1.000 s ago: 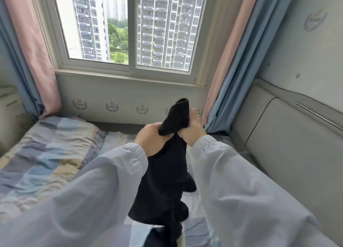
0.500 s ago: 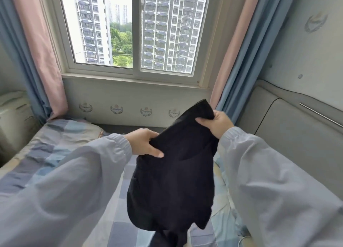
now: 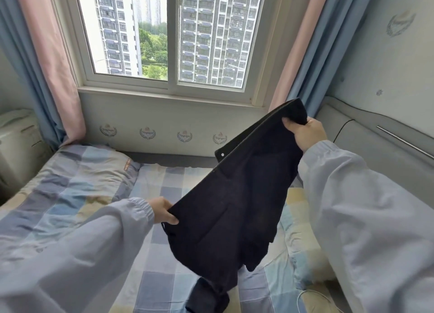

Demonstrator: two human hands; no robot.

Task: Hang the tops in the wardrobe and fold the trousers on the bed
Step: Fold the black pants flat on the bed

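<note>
Black trousers (image 3: 237,195) held in the air above the bed (image 3: 98,185), waistband stretched on a slant between the two hands: right hand (image 3: 305,134) high and far, toward the window (image 3: 169,37), fingers curled round one waistband corner; left hand (image 3: 162,210) low and near, pinching the opposite edge between thumb and fingers. Long axis of the garment hanging down from that slanted band, legs trailing to the checked bedsheet (image 3: 159,289) at the lower edge of view, touching or nearly so; cannot tell which. Likely next: levelling the band and lowering flat, with the left hand already nearer the mattress. Checked pillow (image 3: 77,169) off to the left, padded headboard (image 3: 380,153) to the right, pink and blue curtains (image 3: 58,61) flanking the window, pale appliance (image 3: 18,143) at far left.
</note>
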